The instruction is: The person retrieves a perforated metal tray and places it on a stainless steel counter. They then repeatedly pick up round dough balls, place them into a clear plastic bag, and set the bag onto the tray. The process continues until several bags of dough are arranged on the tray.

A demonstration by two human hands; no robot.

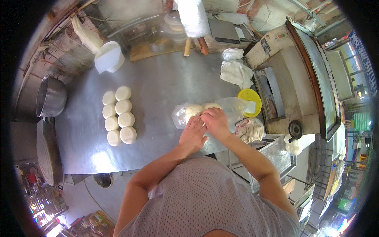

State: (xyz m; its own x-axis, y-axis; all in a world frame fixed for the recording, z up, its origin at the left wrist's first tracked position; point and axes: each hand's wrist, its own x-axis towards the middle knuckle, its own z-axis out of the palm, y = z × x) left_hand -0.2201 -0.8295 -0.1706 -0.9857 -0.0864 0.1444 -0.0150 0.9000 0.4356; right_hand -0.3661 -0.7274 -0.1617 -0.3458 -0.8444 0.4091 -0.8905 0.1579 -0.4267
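Observation:
Pale dough (194,109) lies on the metal table in front of me, partly inside or on a clear plastic bag (179,115). My left hand (192,133) rests against its near side with the fingers stretched out. Beside it, my right hand (215,121) has its fingers bent over the dough, close to the left fingertips; the palm hides what lies under them. More clear plastic (231,108) spreads to the right of the right hand. Farther left, several round white dough pieces (123,107) stand in two touching columns.
A yellow lid (255,98) and crumpled cloths (250,129) lie at the table's right side, next to a large machine (286,79). A white scoop-like container (109,58) stands at the back left. A metal pot (52,96) is at the left edge.

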